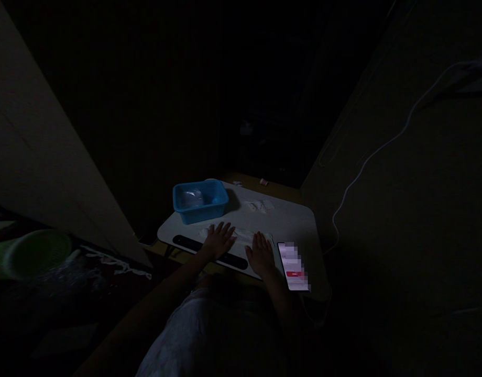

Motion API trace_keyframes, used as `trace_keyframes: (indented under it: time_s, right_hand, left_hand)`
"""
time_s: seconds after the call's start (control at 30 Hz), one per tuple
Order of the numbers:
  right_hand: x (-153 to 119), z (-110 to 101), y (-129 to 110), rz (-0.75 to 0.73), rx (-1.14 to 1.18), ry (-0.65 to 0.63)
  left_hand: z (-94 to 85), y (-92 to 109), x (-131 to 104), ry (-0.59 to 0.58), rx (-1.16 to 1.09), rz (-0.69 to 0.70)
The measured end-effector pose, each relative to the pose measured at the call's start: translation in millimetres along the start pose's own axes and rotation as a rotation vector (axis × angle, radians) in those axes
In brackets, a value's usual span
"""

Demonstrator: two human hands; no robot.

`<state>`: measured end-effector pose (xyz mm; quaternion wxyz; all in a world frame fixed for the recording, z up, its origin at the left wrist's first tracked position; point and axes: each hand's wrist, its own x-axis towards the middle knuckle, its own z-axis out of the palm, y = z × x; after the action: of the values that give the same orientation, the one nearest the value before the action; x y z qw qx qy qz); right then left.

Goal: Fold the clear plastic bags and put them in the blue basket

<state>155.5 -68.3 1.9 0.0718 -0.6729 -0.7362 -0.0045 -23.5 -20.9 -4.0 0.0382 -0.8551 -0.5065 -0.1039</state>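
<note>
My left hand (219, 241) lies flat with fingers spread on the left part of a thin white cloth-like piece (244, 235), whose exact kind is too dark to make out. On the right part of that piece rests my right hand (260, 255), palm down and fingers stretched out. The white piece is laid lengthwise across the front of a small white table (294, 217). Farther back lies a second, crumpled white piece (259, 206). Just right of my right hand a phone (294, 267) with a lit screen lies on the table.
A blue plastic basket (201, 213) with a clear plastic bag (192, 197) inside stands at the table's back left. A dark slot (186, 243) runs along the front edge. A white cable (345, 193) hangs at the right. A green tub (39, 254) is at the left.
</note>
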Motion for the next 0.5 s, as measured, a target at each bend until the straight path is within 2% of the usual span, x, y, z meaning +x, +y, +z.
trace_keyframes:
  time_s: [0.33,0.5]
  right_hand:
    - [-0.1,2.4,0.8,-0.004,0.019,0.019]
    - [-1.1,-0.3,-0.1,-0.003,0.019,0.009]
  left_hand:
    - [4.2,-1.2,-0.3,0.019,0.019,0.008]
    - [2.9,0.0,-1.5,0.067,0.011,0.015]
